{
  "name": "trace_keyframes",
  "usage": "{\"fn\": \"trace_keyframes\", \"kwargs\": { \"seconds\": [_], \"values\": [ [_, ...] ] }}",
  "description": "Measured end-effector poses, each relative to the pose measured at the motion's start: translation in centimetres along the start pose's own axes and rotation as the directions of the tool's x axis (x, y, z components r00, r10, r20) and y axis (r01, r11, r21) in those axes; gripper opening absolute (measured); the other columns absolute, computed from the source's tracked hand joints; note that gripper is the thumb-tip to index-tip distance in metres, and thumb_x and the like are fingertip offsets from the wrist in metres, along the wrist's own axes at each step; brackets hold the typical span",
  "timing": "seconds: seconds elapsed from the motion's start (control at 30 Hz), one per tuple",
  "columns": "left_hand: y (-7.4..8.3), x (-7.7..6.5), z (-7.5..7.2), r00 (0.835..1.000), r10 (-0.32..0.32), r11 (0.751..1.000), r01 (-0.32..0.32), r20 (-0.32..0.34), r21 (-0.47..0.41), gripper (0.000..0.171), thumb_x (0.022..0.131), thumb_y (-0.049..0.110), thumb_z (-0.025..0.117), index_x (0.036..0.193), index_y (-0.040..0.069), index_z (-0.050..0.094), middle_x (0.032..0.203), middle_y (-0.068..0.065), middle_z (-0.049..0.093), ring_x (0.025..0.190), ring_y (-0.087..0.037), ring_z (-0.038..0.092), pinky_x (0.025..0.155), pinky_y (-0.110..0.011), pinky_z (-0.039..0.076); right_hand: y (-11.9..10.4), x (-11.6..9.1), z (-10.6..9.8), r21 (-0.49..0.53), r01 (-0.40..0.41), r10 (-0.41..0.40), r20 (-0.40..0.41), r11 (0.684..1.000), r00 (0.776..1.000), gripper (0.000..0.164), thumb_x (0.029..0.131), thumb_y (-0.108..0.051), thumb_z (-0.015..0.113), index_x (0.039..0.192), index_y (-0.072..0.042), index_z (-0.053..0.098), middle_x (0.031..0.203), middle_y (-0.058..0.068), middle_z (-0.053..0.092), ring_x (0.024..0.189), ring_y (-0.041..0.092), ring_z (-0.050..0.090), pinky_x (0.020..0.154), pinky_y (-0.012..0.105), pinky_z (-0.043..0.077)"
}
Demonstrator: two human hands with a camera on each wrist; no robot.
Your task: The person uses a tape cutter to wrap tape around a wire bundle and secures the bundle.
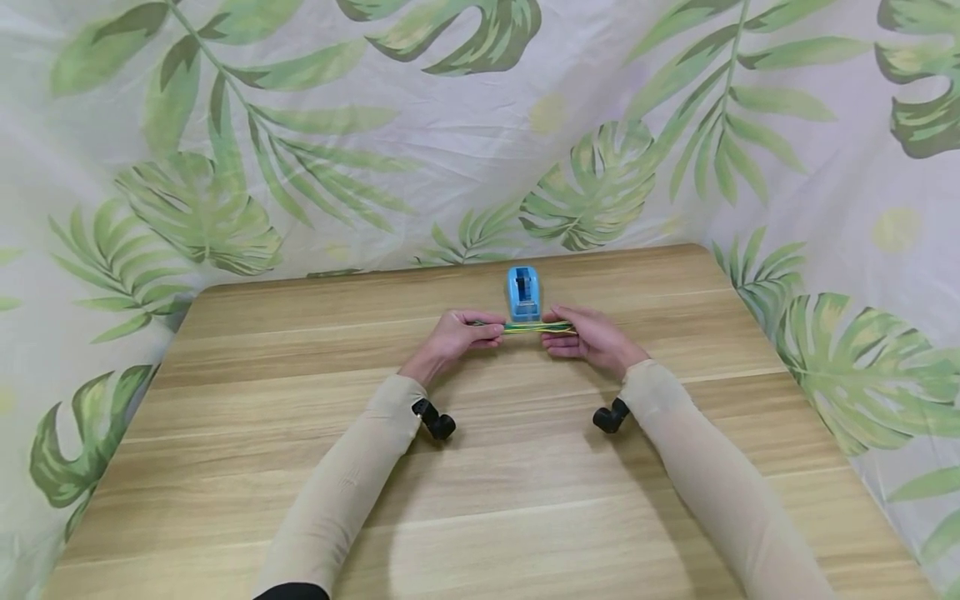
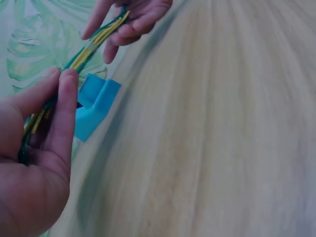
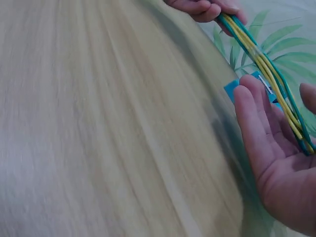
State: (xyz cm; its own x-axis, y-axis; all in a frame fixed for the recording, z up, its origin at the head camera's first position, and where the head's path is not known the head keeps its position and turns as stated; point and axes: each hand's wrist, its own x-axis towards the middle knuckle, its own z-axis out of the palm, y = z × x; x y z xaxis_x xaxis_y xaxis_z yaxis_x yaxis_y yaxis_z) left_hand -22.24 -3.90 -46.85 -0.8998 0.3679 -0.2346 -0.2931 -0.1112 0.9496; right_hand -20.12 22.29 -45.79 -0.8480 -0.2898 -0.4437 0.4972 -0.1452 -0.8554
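Note:
A bundle of yellow and green wires [image 1: 525, 327] stretches between the two hands above the table. My left hand [image 1: 468, 331] pinches one end of it between thumb and fingers. At the other end my right hand [image 1: 588, 337] has the wires lying across its fingers; in the right wrist view those fingers are fairly straight and the thumb stands apart. A shiny clear patch, possibly tape, shows midway along the bundle [image 3: 261, 58]. Just behind the wires is a blue tape dispenser [image 1: 523, 292], partly hidden by a hand in both wrist views.
The wood-grain table [image 1: 510, 500] extends toward me and to both sides. A leaf-patterned cloth [image 1: 465, 125] hangs behind its far edge. Small black wrist cameras [image 1: 435, 419] jut inward from both beige sleeves [image 1: 352, 475].

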Motion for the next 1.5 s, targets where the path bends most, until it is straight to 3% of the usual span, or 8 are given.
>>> {"fn": "trace_keyframes", "kwargs": {
  "seconds": [0.23, 0.4, 0.53, 0.8, 0.97, 1.17, 1.33, 1.5],
  "values": [
    [-0.3, 0.1, -0.1, 0.995, 0.090, 0.991, -0.093, 0.040, 0.098, 0.022, 0.088, -0.009, 0.072, 0.109, -0.011, 0.072, 0.099, -0.022, 0.073, 0.076, -0.020, 0.073, 0.079, -0.035, 0.060, -0.2, 0.1, 0.3, 0.049, -0.083, 0.084, -0.029, 0.995, 0.996, 0.047, 0.107, -0.035, 0.052, 0.136, 0.001, 0.052, 0.098, 0.016, 0.070, 0.083, 0.022, 0.072, 0.084, 0.037, 0.058],
    [-0.4, 0.1, -0.2, 0.987, 0.151, 0.975, -0.158, 0.057, 0.157, 0.023, 0.088, -0.008, 0.073, 0.109, -0.013, 0.071, 0.099, -0.025, 0.073, 0.076, -0.018, 0.073, 0.079, -0.037, 0.060, -0.1, 0.1, 0.2, 0.063, -0.107, 0.108, -0.008, 0.992, 0.994, 0.033, 0.106, -0.027, 0.053, 0.126, -0.001, 0.057, 0.088, 0.013, 0.072, 0.076, 0.020, 0.072, 0.079, 0.036, 0.060],
    [-0.7, 0.1, -0.3, 0.984, 0.170, 0.965, -0.177, 0.053, 0.193, 0.022, 0.088, -0.006, 0.074, 0.108, -0.012, 0.072, 0.099, -0.026, 0.072, 0.077, -0.018, 0.073, 0.079, -0.036, 0.060, 0.0, 0.0, 0.1, 0.085, -0.095, 0.095, 0.009, 0.992, 0.995, 0.022, 0.104, -0.018, 0.059, 0.119, -0.003, 0.061, 0.091, 0.014, 0.073, 0.076, 0.020, 0.073, 0.080, 0.036, 0.060],
    [-1.0, 0.2, -0.2, 0.979, 0.197, 0.967, -0.203, 0.052, 0.156, 0.028, 0.089, -0.006, 0.072, 0.115, -0.014, 0.068, 0.095, -0.017, 0.075, 0.079, -0.017, 0.072, 0.079, -0.033, 0.059, 0.3, -0.2, -0.2, 0.111, -0.037, 0.032, 0.049, 0.993, 0.998, 0.023, 0.102, -0.007, 0.059, 0.123, 0.001, 0.060, 0.099, 0.017, 0.073, 0.087, 0.024, 0.073, 0.088, 0.038, 0.057],
    [-0.9, 0.3, -0.3, 0.987, 0.158, 0.986, -0.158, 0.018, 0.045, 0.040, 0.096, 0.006, 0.068, 0.131, -0.011, 0.059, 0.113, -0.025, 0.069, 0.080, -0.021, 0.072, 0.078, -0.036, 0.060, 0.2, -0.3, -0.2, 0.098, 0.021, -0.026, 0.049, 0.995, 0.998, 0.024, 0.101, -0.003, 0.059, 0.123, 0.005, 0.060, 0.099, 0.019, 0.072, 0.083, 0.022, 0.073, 0.083, 0.037, 0.059],
    [-0.4, 0.4, -0.4, 0.999, 0.016, 0.991, -0.021, -0.035, -0.130, 0.046, 0.101, 0.020, 0.064, 0.137, -0.007, 0.055, 0.133, -0.031, 0.057, 0.077, -0.023, 0.072, 0.074, -0.032, 0.060, -0.1, -0.4, -0.3, 0.057, 0.060, -0.064, 0.066, 0.997, 0.996, 0.035, 0.099, 0.000, 0.061, 0.132, 0.009, 0.055, 0.099, 0.019, 0.073, 0.083, 0.022, 0.073, 0.083, 0.038, 0.059],
    [-0.1, 0.5, -0.3, 0.997, -0.065, 0.989, 0.060, -0.039, -0.132, 0.043, 0.103, 0.021, 0.061, 0.137, -0.005, 0.055, 0.140, -0.022, 0.054, 0.075, -0.024, 0.071, 0.074, -0.032, 0.060, -0.4, -0.5, -0.5, 0.000, 0.076, -0.076, 0.089, 0.997, 0.993, 0.043, 0.098, 0.002, 0.062, 0.138, 0.012, 0.049, 0.099, 0.019, 0.073, 0.085, 0.023, 0.073, 0.090, 0.043, 0.055],
    [0.0, 0.6, 0.1, 0.995, -0.094, 0.989, 0.090, -0.031, -0.121, 0.041, 0.103, 0.015, 0.059, 0.138, -0.006, 0.054, 0.141, -0.021, 0.054, 0.076, -0.023, 0.071, 0.073, -0.030, 0.060, -0.5, -0.6, -0.6, -0.055, 0.100, -0.094, 0.090, 0.993, 0.991, 0.042, 0.098, 0.003, 0.061, 0.138, 0.011, 0.051, 0.101, 0.021, 0.073, 0.087, 0.023, 0.073, 0.093, 0.046, 0.053]
  ]
}}
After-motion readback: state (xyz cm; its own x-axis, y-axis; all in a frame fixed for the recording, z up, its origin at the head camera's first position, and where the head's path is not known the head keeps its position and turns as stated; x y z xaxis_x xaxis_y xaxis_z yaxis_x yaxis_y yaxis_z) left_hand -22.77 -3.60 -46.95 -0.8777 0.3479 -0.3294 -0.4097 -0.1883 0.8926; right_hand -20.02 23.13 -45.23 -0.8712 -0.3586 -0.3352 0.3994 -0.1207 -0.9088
